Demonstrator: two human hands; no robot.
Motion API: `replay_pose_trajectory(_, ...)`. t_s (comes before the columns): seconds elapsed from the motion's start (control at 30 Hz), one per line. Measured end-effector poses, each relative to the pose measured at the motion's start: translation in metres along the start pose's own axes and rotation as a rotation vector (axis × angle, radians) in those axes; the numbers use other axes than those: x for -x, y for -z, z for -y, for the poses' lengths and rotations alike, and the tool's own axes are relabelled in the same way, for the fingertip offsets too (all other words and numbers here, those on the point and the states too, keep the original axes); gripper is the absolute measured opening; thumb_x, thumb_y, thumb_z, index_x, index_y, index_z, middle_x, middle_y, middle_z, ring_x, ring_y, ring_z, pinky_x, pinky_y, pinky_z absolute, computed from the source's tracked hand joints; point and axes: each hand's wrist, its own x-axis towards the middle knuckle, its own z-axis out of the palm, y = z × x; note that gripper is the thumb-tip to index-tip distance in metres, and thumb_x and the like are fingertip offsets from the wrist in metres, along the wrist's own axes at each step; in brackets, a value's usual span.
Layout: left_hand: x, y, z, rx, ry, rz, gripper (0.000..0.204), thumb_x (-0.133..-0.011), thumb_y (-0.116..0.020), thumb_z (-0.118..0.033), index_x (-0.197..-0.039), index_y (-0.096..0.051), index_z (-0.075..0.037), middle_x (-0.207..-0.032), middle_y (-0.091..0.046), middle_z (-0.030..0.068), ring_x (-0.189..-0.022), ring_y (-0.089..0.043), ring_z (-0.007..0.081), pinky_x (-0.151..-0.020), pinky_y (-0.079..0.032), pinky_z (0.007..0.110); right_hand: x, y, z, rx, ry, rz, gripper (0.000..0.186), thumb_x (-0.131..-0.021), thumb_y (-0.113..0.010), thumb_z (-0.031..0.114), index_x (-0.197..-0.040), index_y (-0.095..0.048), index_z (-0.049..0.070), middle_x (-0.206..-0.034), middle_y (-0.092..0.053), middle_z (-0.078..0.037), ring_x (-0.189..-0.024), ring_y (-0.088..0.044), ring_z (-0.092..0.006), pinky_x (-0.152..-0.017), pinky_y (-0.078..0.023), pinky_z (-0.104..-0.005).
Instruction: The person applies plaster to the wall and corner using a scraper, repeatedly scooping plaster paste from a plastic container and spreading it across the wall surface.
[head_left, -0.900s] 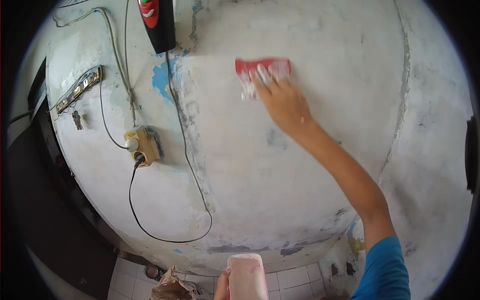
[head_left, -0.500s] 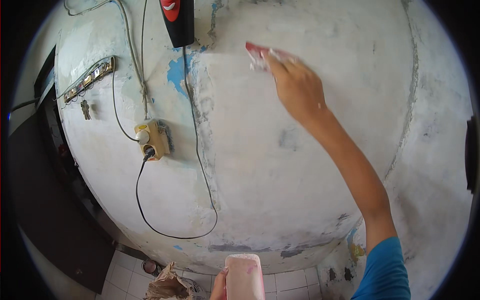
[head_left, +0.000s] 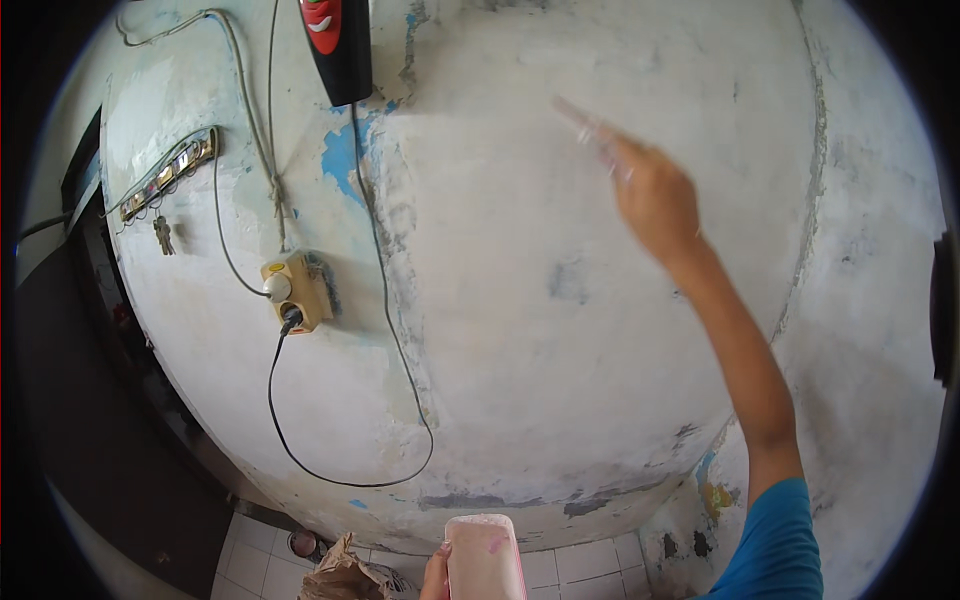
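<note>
On the wall [head_left: 490, 330], my right hand [head_left: 655, 195] grips a pinkish putty spreader [head_left: 575, 115] smeared with white paste. The spreader is seen nearly edge-on and blurred, with its tip toward the upper left; whether it touches the wall I cannot tell. At the lower edge, my left hand [head_left: 435, 577] clasps the left side of a shallow pink-rimmed tray [head_left: 484, 560]. Its pale surface has a pink smudge, and its lower end is cut off by the picture edge.
A yellowish socket block [head_left: 292, 290] with two plugs is fixed to the wall at left, with a black cable [head_left: 385, 290] looping below. Above hangs a black-and-red device [head_left: 338, 50]. Keys [head_left: 163, 235] hang from a hook rack [head_left: 170, 175]. A crumpled paper bag [head_left: 345, 575] stands below.
My right hand has moved right and slightly down along the wall with the spreader, which has turned from broad face to nearly edge-on. The left hand keeps hold of the tray.
</note>
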Motion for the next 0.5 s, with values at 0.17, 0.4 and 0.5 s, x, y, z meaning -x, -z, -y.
replay_pose_trajectory(0.17,-0.006,-0.010,-0.003,0.001,0.006,0.004,0.057,-0.107,-0.037,-0.047,-0.127,-0.061,0.000,-0.105,-0.069,0.0115,-0.096,-0.062,0.0193,-0.081,-0.052,0.037,-0.043,0.000,-0.004,-0.041,0.210,-0.203,0.040,-0.088,-0.064,0.001,-0.126,-0.066,0.014,-0.113,-0.073,-0.011,-0.102,-0.070,-0.0282,-0.082,-0.058,-0.0382)
replay_pose_trajectory(0.4,-0.012,-0.014,0.000,0.015,0.048,-0.001,0.058,-0.107,-0.037,-0.048,-0.127,-0.061,0.001,-0.105,-0.069,0.0111,-0.096,-0.062,0.0191,-0.081,-0.052,0.036,-0.036,-0.050,0.064,0.008,0.465,-0.041,0.024,-0.085,-0.060,0.007,-0.107,-0.066,0.004,-0.090,-0.070,-0.011,-0.090,-0.069,-0.0274,-0.077,-0.056,-0.0383)
replay_pose_trajectory(0.5,0.012,0.001,-0.008,0.026,0.031,-0.083,0.058,-0.107,-0.037,-0.048,-0.127,-0.061,0.001,-0.104,-0.069,0.0110,-0.096,-0.062,0.0190,-0.081,-0.052,0.036,-0.004,-0.063,0.103,0.104,0.557,-0.051,0.019,-0.081,-0.062,0.010,-0.099,-0.065,0.003,-0.088,-0.068,-0.010,-0.090,-0.067,-0.0242,-0.074,-0.055,-0.0340)
